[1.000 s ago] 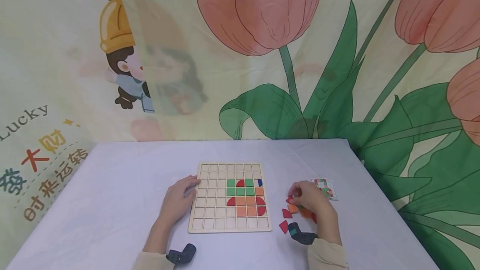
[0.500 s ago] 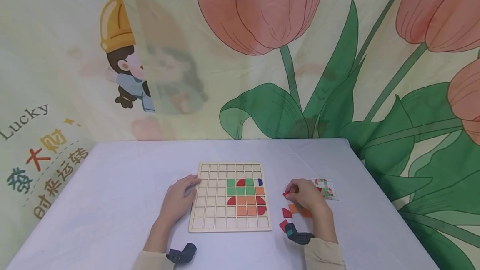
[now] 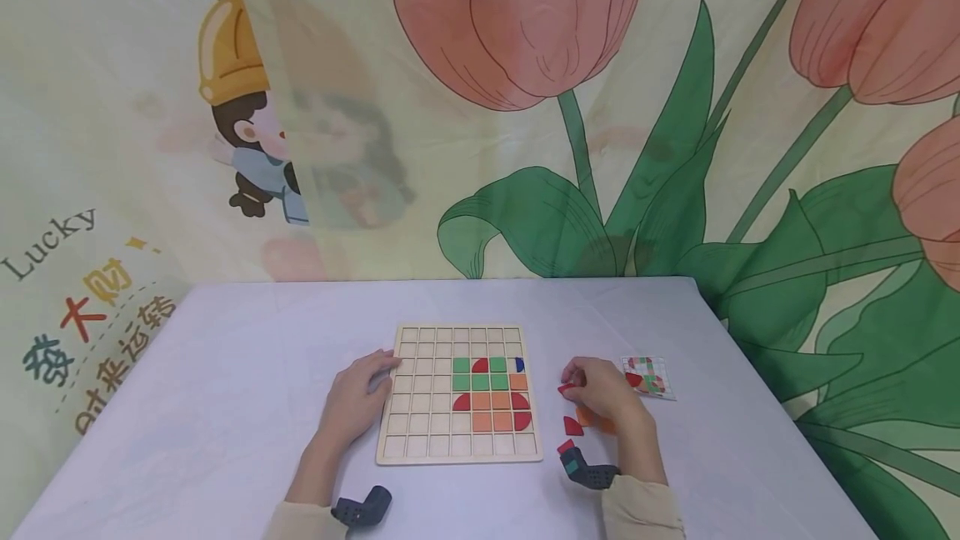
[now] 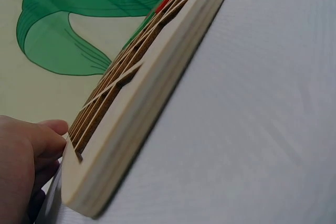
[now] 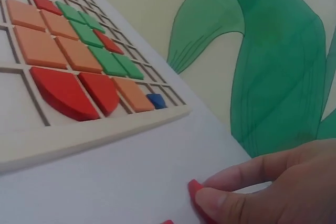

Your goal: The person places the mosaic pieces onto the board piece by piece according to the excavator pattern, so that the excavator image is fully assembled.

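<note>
A wooden grid board point(image 3: 423, 423) lies on the table, partly filled with green, orange and red tiles and one blue piece point(image 3: 520, 365). My left hand point(image 3: 356, 398) touches the board's left edge with its fingertips; the left wrist view shows the fingers point(image 4: 50, 137) at its corner. Right of the board, my right hand point(image 3: 607, 394) pinches a red tile point(image 5: 195, 195) between thumb and finger, over the table. Its fingers cover much of that tile. Below this hand are a loose red quarter-round tile point(image 3: 573, 426) and orange tiles point(image 3: 584, 417), partly hidden by the hand.
A small pattern card point(image 3: 656, 375) lies behind the right hand, with a red tile point(image 3: 633, 379) overlapping it. Another red tile point(image 3: 566, 446) shows beside the right wrist camera point(image 3: 588, 471). A flower-printed curtain point(image 3: 517, 190) hangs behind the table.
My right hand has moved left toward the board with the red tile pinched in it, uncovering another red tile by the card. The left hand and board have stayed in place.
</note>
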Motion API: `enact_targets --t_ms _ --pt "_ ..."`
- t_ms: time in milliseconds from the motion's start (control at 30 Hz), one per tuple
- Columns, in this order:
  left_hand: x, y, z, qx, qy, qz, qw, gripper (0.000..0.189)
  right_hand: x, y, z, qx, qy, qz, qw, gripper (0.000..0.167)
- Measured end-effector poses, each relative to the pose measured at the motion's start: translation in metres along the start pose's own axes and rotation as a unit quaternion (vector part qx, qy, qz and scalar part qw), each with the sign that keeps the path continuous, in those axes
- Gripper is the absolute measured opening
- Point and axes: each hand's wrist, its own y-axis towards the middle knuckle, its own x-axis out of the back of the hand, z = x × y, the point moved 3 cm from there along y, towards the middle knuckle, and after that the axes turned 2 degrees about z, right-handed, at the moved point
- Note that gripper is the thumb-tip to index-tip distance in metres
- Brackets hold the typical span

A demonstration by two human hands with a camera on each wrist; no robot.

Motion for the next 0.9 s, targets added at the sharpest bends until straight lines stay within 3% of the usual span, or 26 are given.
enact_targets --t_ms 367,600,733,900 --pt "0.001 0.000 0.000 0.001 -0.003 0.002 1.0000 0.033 0.000 -0.001 0.010 0.020 -0.014 -0.018 0.9996 0.018" --pt "0.001 0.001 0.001 0.001 -0.001 0.002 1.0000 0.033 -0.001 -0.001 0.035 0.045 0.013 -0.023 0.9986 0.017" --pt "0.000 0.001 0.001 0.000 -0.002 0.000 1.0000 0.033 -0.013 -0.003 0.057 0.096 0.023 0.003 0.9951 0.017" --pt "0.001 0.001 0.000 0.001 -0.001 0.000 1.0000 0.033 -0.035 -0.008 0.083 0.174 0.024 0.044 0.9835 0.017"
